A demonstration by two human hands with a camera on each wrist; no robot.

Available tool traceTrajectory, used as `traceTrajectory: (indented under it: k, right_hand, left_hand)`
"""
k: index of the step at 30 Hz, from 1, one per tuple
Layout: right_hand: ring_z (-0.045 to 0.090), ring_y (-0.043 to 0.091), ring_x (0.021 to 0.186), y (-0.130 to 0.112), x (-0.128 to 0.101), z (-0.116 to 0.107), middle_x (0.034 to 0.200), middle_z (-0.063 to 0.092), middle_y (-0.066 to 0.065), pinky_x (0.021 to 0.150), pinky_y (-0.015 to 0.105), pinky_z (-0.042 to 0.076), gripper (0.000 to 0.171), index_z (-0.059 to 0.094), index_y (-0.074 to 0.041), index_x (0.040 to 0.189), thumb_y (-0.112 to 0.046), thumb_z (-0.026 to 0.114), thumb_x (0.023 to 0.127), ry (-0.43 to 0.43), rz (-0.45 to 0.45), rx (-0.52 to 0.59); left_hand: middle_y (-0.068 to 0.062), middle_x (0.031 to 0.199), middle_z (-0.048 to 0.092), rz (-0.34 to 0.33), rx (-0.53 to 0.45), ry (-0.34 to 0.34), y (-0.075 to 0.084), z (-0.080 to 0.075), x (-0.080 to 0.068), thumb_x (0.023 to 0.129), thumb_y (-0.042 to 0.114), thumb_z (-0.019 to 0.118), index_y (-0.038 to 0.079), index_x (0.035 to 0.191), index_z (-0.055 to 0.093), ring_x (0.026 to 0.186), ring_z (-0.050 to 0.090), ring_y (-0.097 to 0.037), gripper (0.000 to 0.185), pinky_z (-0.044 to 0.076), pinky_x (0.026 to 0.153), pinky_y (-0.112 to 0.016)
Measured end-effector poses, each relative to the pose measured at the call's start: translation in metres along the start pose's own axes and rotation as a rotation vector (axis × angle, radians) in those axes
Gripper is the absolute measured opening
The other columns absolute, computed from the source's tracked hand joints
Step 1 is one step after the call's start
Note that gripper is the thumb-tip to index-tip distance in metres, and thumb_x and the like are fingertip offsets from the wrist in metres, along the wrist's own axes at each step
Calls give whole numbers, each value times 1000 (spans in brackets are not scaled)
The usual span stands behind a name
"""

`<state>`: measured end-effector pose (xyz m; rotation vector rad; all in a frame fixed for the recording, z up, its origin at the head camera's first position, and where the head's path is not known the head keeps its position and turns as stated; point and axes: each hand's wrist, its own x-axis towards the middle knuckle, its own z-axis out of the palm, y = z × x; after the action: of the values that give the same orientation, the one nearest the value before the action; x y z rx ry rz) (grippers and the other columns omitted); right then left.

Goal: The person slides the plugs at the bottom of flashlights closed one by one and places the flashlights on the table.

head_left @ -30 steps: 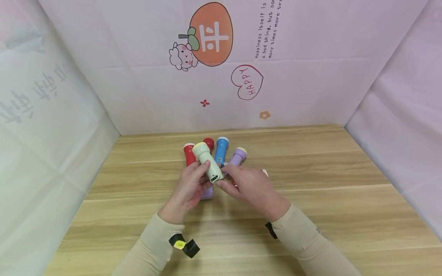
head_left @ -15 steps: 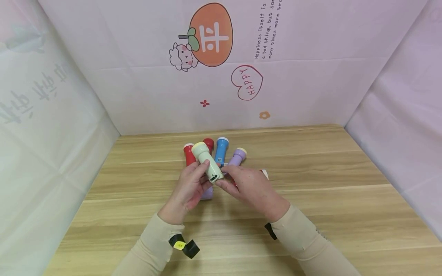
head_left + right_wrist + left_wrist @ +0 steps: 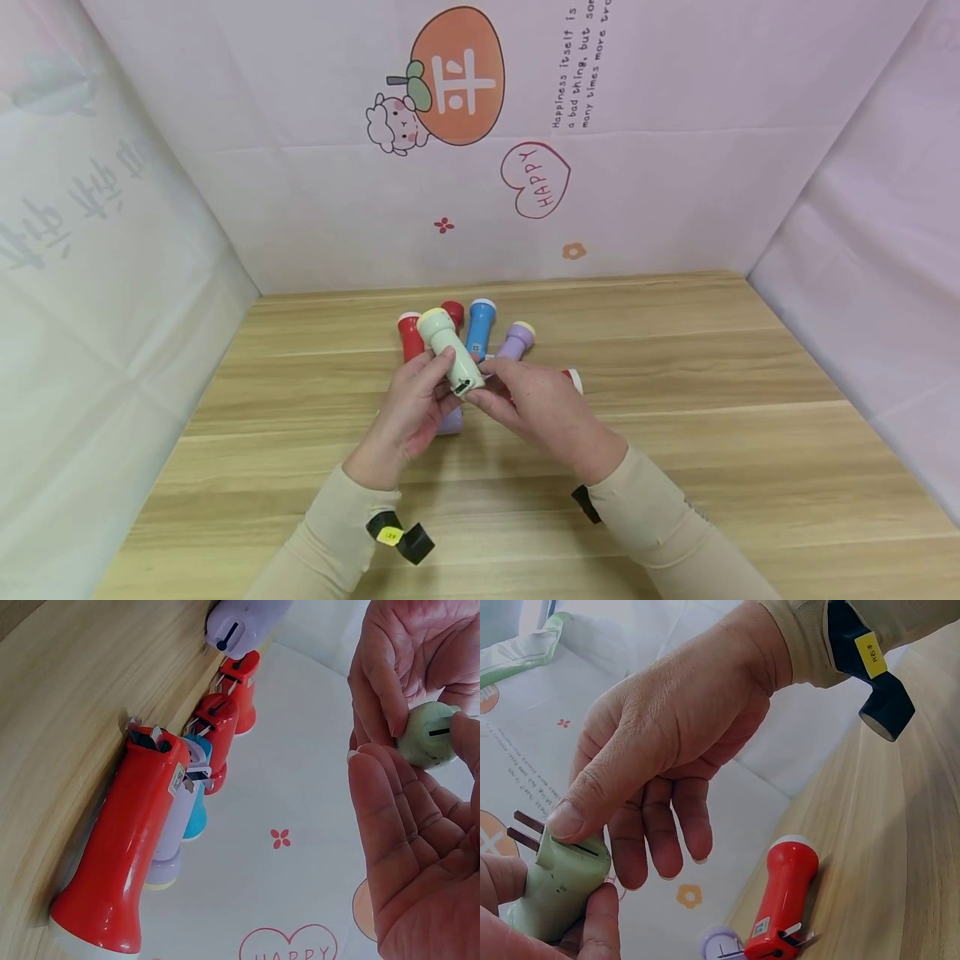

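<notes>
Six small plastic torches show; your hands hide parts of the heap. Your left hand [image 3: 411,410] curls round the pale green, smooth cylindrical plastic torch [image 3: 447,349], held above the wooden table [image 3: 712,417]. Its two metal plug prongs [image 3: 525,829] stick out. Your right hand [image 3: 542,406] pinches its base, thumb on top. Beyond lie the red torches [image 3: 409,335], a blue one [image 3: 480,325] and a lilac one [image 3: 514,340].
</notes>
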<state>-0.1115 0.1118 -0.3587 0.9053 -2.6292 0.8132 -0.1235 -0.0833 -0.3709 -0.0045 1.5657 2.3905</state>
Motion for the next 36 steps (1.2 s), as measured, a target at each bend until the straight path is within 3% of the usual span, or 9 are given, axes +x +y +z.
traceTrajectory:
  k: [9,18,36]
  right_hand:
    - [72,4,81,-1,-1,0,92,77,-4,71,19,58,33,68,-10,116,-34,77,95,20,-12,52]
    - [74,5,84,-3,-2,-2,96,78,-2,74,27,62,35,69,-7,118,-31,79,94,35,2,109]
    - [74,5,84,-7,-3,-4,99,78,-2,74,21,60,35,69,-6,119,-26,81,92,58,4,127]
  left_hand:
    - [-1,109,75,-6,-22,5,1,4,-2,112,25,47,-7,143,47,96,70,-9,44,59,86,-23]
    - [0,108,76,-10,-23,16,2,6,-4,112,25,48,-5,141,50,94,71,-9,42,60,86,-23]
    - [2,104,77,-9,-51,33,3,11,-8,112,25,48,-2,138,51,91,71,-7,38,60,82,-20]
